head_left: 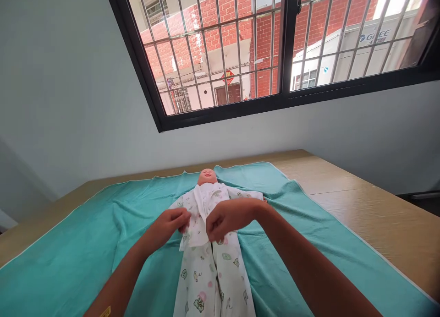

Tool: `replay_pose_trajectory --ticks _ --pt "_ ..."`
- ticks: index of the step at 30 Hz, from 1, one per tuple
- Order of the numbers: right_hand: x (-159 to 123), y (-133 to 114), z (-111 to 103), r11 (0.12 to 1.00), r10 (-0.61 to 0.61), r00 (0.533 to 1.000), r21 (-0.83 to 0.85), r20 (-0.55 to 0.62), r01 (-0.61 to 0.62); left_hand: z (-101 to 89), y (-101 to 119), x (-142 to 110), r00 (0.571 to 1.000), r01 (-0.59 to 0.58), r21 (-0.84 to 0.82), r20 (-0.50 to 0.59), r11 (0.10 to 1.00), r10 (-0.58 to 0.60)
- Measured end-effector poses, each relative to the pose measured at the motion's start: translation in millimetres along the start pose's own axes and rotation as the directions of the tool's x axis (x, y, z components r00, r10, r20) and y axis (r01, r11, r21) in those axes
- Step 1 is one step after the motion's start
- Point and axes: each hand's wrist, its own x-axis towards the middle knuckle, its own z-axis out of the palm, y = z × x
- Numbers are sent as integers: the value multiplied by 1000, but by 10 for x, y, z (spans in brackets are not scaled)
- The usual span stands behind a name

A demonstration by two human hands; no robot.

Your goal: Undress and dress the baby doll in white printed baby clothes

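A baby doll [207,176] lies on its back on a teal blanket [103,243], head toward the window. It wears a white printed garment [213,271] that covers body and legs. My left hand [170,224] pinches the garment's front flap at the doll's belly, fingers closed on the cloth. My right hand [225,218] is curled on the other side of the flap, gripping the fabric at the waist. The two hands nearly touch over the doll's middle.
The blanket is spread over a wooden table [360,198] that stands against a grey wall. A barred window [275,46] above shows red brick buildings outside. Bare wood shows to the right of the blanket.
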Motion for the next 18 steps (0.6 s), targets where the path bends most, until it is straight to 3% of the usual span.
replay_pose_trajectory --ticks 2,4,7,10,12,14,16,18 --pt "39 122 -40 999 37 976 22 -215 -33 29 -33 220 977 79 54 -203 995 -66" --pt "97 357 -83 988 131 878 -15 -461 -156 94 -77 474 949 153 92 -291 984 -120" --pt "233 723 -89 951 181 714 -64 -676 -301 198 -43 803 936 184 59 -314 981 -157" --pt "396 896 -9 976 0 646 -140 -763 -166 247 131 974 959 46 -144 -270 988 -84" --pt "495 902 67 984 -125 638 -178 -760 -20 238 238 1003 961 -120 -380 -278 917 10" --pt "569 857 136 983 -162 674 -180 -721 43 208 267 987 923 -243 -489 -382 838 45" --pt "604 773 185 986 -132 706 -163 -696 23 181 205 934 864 -259 -417 -504 871 15" --pt "591 638 209 991 -106 727 -130 -679 23 183 88 840 814 -189 -292 -581 937 -17"
